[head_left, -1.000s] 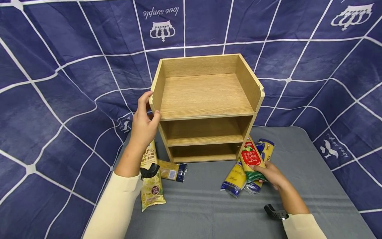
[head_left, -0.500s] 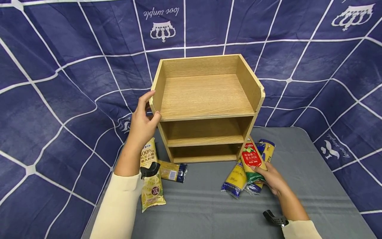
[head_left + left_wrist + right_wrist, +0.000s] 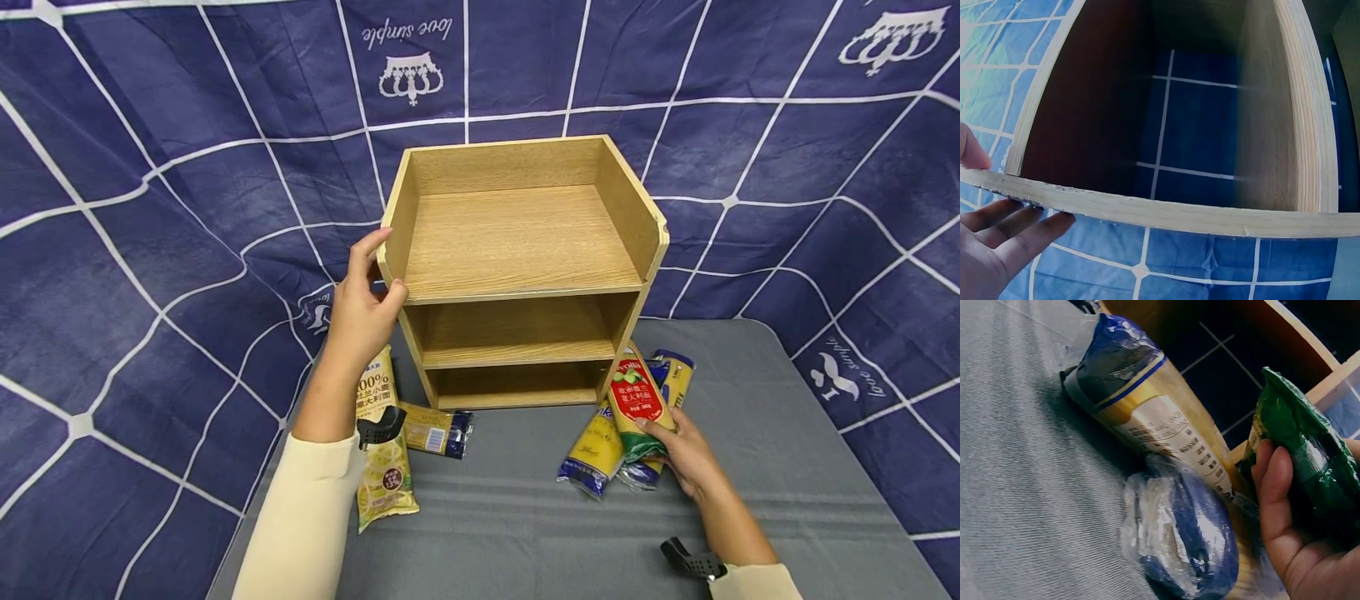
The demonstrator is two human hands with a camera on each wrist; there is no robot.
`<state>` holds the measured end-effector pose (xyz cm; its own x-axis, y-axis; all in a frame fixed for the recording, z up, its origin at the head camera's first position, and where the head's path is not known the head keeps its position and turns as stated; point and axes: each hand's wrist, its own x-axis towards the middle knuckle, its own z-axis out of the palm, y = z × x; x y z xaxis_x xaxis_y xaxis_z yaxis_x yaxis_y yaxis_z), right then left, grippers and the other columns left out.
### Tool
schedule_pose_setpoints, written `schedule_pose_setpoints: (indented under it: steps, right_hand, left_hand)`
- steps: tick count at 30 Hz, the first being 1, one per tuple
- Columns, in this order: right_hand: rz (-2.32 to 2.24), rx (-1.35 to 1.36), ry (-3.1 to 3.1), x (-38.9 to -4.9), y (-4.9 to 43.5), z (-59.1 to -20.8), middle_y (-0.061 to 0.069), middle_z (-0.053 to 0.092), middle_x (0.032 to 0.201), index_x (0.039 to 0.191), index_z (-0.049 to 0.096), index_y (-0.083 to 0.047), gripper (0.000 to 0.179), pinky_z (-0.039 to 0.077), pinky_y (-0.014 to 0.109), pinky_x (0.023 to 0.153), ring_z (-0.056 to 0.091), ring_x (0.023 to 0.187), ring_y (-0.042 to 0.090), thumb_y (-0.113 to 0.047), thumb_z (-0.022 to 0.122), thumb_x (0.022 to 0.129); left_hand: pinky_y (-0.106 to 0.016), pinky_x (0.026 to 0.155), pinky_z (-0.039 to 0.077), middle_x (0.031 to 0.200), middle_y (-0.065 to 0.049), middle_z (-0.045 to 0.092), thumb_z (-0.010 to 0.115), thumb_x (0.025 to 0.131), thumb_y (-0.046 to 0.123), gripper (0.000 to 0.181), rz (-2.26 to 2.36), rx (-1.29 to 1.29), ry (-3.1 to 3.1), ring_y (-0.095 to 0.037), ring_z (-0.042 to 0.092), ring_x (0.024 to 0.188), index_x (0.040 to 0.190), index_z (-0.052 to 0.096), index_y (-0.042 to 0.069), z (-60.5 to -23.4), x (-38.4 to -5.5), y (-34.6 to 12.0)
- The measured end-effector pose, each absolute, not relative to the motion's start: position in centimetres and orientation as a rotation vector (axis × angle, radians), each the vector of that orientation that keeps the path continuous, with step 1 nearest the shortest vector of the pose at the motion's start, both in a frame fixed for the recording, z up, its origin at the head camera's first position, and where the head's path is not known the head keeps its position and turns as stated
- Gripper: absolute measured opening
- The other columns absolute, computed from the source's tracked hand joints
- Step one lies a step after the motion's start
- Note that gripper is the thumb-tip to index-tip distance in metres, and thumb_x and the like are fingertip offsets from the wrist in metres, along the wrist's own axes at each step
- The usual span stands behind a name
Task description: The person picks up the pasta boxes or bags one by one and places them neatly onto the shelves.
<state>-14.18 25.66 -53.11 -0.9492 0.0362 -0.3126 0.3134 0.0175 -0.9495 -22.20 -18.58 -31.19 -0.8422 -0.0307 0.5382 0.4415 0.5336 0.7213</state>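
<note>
At the back and sides, blue cloth (image 3: 517, 92) with a white grid, hung in folds. Below it, a grey-covered table (image 3: 510, 525).

Wooden shelf unit (image 3: 517, 233), upright on the table: open tray on top, two compartments beneath. Looks stiff and fairly weighty; the panel edges offer the surest hold.

Left of the unit, a long pale-yellow packet (image 3: 384, 483), partly behind the left forearm. Right of it, two yellow-and-blue packets: the nearer one (image 3: 596, 446) angled toward the viewer, the farther one (image 3: 677, 371) partly covered.

Red-and-green packet (image 3: 636, 396) by the unit's lower right corner, over the yellow-and-blue pair; green end raised in the right wrist view, support at the far end unclear. Probably light, slick film over a stiff, brittle filling. Judged best held across the body near the middle; the crinkled end gives grip but may let it droop or twist. Hard squeezing or bending could snap the contents.

Smaller: a gold-and-blue packet (image 3: 438, 431), barcode up, near the unit's front left foot.

Left hand (image 3: 362, 312): thumb and fingers pinch the front edge of the left side panel. Right hand (image 3: 686, 450): thumb and fingers grasp the green end.

Smallest: black wrist strap (image 3: 381, 427) on the left arm.
</note>
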Motion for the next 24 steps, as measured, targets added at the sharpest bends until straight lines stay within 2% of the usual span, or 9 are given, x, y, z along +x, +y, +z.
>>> schedule_pose_setpoints:
  steps: [8,16,24]
  right_hand:
    - [-2.134,0.376,2.041,-13.7,25.4,-53.2,-0.016,0.065,0.096,0.145,0.031,-0.009,0.052,0.059,0.026,0.073,0.068,0.084,0.005,-0.022,0.058,0.102]
    - [-2.252,0.384,1.988,-13.4,25.2,-52.2,-0.016,0.066,0.097,0.133,0.039,-0.022,0.037,0.058,0.024,0.073,0.068,0.084,0.004,-0.02,0.059,0.101]
    - [-2.359,0.332,1.961,-13.1,25.0,-51.2,-0.013,0.068,0.096,0.128,0.043,-0.02,0.033,0.058,0.023,0.071,0.068,0.081,0.005,-0.012,0.059,0.1]
  left_hand:
    - [-0.018,0.072,0.051,0.12,-0.015,0.069,0.055,0.09,0.005,0.068,-1.26,-0.336,-2.285,-0.018,0.064,0.105,0.149,0.041,0.036,-31.1,-22.1,-18.6]
    - [-0.022,0.076,0.051,0.121,-0.014,0.069,0.056,0.09,0.004,0.068,-1.266,-0.347,-2.271,-0.017,0.064,0.106,0.148,0.042,0.036,-31.2,-22.2,-18.6]
    - [-0.03,0.08,0.054,0.121,-0.014,0.069,0.055,0.09,0.004,0.068,-1.29,-0.335,-2.275,-0.015,0.064,0.107,0.149,0.041,0.037,-31.3,-22.0,-18.6]
